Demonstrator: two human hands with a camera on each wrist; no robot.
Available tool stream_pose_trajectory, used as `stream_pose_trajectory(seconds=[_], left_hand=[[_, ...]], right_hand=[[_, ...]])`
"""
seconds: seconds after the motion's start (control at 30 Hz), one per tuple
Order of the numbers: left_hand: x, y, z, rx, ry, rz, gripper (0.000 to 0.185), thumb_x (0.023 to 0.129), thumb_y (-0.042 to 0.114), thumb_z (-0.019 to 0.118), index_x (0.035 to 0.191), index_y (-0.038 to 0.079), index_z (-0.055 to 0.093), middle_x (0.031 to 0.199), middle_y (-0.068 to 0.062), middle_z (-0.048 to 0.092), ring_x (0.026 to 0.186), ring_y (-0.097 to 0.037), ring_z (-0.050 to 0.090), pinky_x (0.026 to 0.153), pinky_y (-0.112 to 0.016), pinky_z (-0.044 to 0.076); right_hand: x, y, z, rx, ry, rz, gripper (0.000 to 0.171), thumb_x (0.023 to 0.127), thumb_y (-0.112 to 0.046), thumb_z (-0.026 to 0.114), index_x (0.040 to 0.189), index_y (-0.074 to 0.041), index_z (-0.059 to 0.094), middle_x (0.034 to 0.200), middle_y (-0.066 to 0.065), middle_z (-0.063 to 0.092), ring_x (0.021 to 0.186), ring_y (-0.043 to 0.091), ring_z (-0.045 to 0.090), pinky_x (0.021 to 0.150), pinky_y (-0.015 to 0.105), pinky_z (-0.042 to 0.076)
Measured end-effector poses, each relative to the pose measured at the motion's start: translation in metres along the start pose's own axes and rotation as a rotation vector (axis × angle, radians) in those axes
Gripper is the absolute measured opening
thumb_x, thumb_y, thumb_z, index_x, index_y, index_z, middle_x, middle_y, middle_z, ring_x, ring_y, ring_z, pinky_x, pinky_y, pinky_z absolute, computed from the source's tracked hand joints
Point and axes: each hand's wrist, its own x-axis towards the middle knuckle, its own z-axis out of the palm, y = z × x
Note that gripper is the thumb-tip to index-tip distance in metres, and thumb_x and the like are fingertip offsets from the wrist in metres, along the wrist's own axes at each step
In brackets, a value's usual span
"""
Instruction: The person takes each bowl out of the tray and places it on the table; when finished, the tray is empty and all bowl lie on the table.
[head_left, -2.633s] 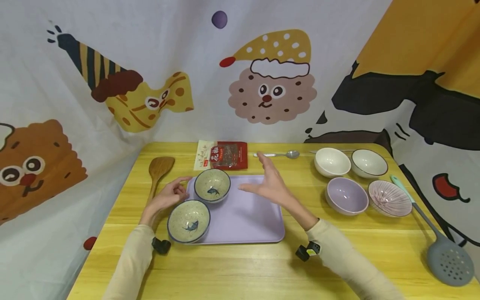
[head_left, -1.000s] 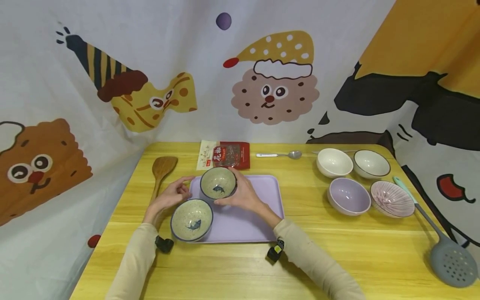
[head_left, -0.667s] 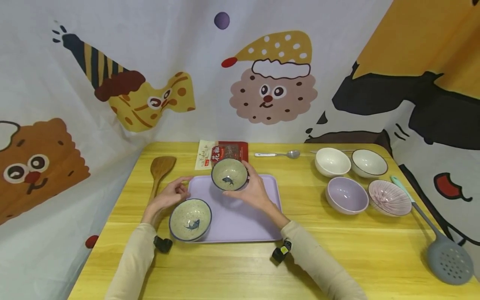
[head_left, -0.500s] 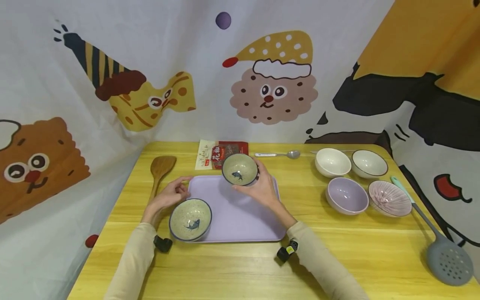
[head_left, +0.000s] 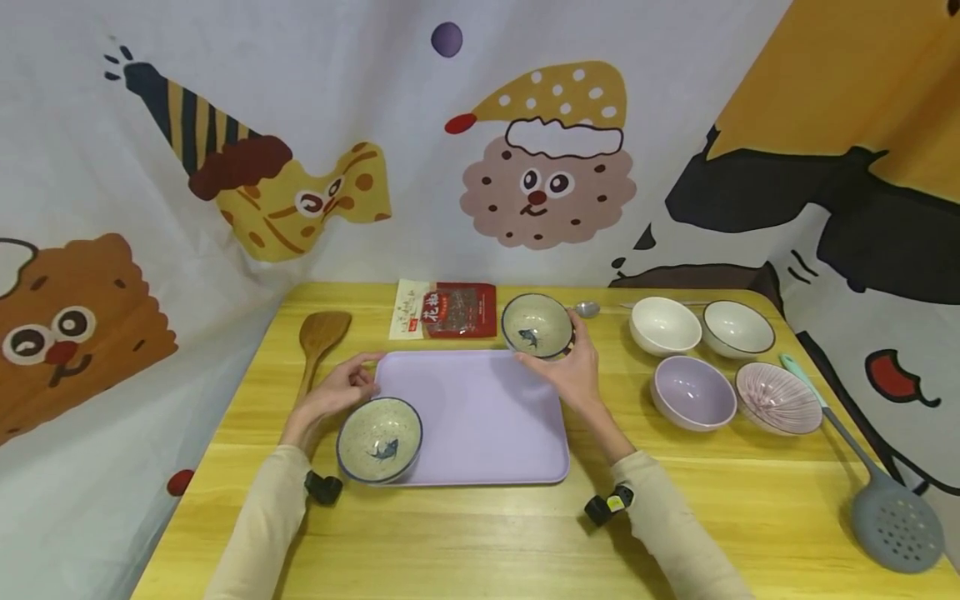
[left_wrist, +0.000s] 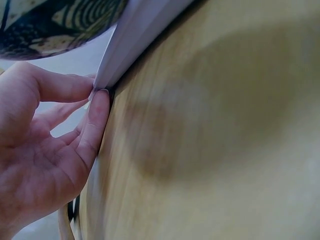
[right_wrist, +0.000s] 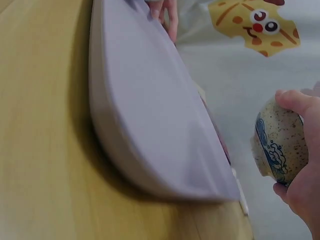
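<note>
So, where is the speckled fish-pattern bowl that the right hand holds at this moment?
In the head view, the right hand holds the speckled fish-pattern bowl above the far right corner of the lilac plastic tray, between the red snack packet and the white ceramic bowl.

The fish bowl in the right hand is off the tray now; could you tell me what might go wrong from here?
The right hand holds the fish bowl only by its side, so it could slip. The metal spoon lies just behind it and the white bowl close by, so it might knock either.
</note>
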Motion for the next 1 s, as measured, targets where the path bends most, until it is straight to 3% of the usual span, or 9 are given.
stream_pose_trajectory(seconds=[0.23, 0.43, 0.67, 0.87, 1.0], left_hand=[[-0.014, 0.028, -0.005, -0.02, -0.014, 0.025, 0.058, 0.09, -0.008, 0.058, 0.145, -0.012, 0.041, 0.097, -0.031, 0.058, 0.078, -0.022, 0.054, 0.068, -0.021, 0.046], [-0.017, 0.033, -0.007, -0.042, -0.028, 0.028, 0.059, 0.09, -0.008, 0.058, 0.146, -0.013, 0.04, 0.097, -0.029, 0.058, 0.078, -0.021, 0.053, 0.068, -0.021, 0.046], [-0.014, 0.025, -0.005, -0.036, -0.022, 0.03, 0.059, 0.089, -0.009, 0.057, 0.146, -0.013, 0.04, 0.096, -0.03, 0.058, 0.077, -0.021, 0.053, 0.067, -0.02, 0.046], [-0.001, -0.003, -0.001, -0.009, -0.005, 0.021, 0.062, 0.09, -0.002, 0.061, 0.149, -0.007, 0.041, 0.097, -0.022, 0.06, 0.08, -0.02, 0.054, 0.068, -0.023, 0.047], [0.003, -0.012, -0.001, -0.002, -0.007, 0.017, 0.063, 0.09, 0.0, 0.062, 0.149, -0.004, 0.041, 0.097, -0.02, 0.06, 0.08, -0.019, 0.055, 0.069, -0.024, 0.048]], right_hand=[[0.004, 0.018, -0.016, 0.002, 0.111, 0.048, 0.113, 0.062, -0.031, 0.098, 0.153, -0.004, 0.037, 0.151, 0.019, 0.048, 0.137, 0.036, 0.049, 0.113, 0.053, 0.042], [0.005, 0.032, -0.024, 0.015, 0.185, 0.112, 0.114, 0.061, -0.03, 0.098, 0.153, -0.002, 0.036, 0.152, 0.02, 0.045, 0.141, 0.034, 0.043, 0.119, 0.05, 0.033], [0.009, 0.045, -0.029, -0.026, 0.254, 0.139, 0.111, 0.062, -0.031, 0.097, 0.152, -0.002, 0.037, 0.152, 0.021, 0.045, 0.143, 0.036, 0.041, 0.12, 0.052, 0.03], [0.009, 0.049, -0.031, -0.037, 0.252, 0.188, 0.114, 0.063, -0.031, 0.096, 0.154, -0.001, 0.034, 0.155, 0.021, 0.041, 0.145, 0.037, 0.038, 0.121, 0.053, 0.028], [0.009, 0.048, -0.032, -0.088, 0.23, 0.242, 0.116, 0.065, -0.034, 0.095, 0.156, 0.0, 0.03, 0.158, 0.022, 0.037, 0.147, 0.039, 0.035, 0.122, 0.054, 0.026]])
